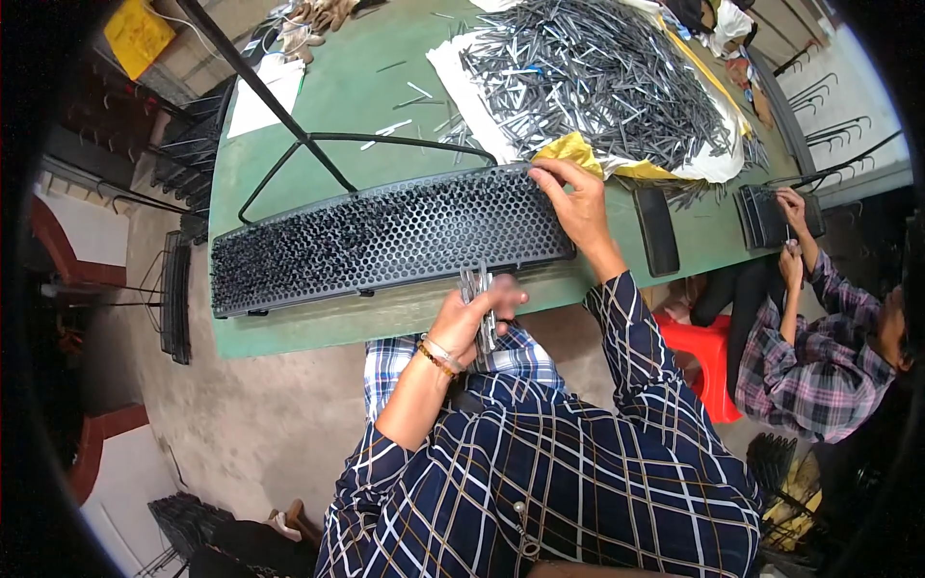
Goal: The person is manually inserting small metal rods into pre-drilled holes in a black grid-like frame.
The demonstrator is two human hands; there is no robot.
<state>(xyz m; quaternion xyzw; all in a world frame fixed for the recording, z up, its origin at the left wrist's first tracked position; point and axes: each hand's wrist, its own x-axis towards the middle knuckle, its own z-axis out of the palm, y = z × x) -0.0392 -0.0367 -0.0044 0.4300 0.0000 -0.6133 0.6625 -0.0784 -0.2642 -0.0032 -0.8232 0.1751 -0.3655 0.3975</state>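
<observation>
In front of me on the green table [337, 87] lies a long dark perforated panel [424, 239]. Its left part is crowded with dark upright pieces, while rows of open holes show toward the right. Below the panel's front edge, my left hand [455, 326] is closed around a bunch of thin grey strips [475, 285]; its fingertips are blurred. My right hand [578, 210] is at the panel's upper right corner, thumb and forefinger pinched together over the holes. Whatever sits between those fingertips is too small to make out.
A big heap of grey strips [597, 82] lies on a white and yellow sack behind the panel. A black bent rod frame [306, 138] rises at the panel's back. A dark flat piece [656, 231] lies to the right. At far right another person [814, 356] works beside a red stool [701, 361].
</observation>
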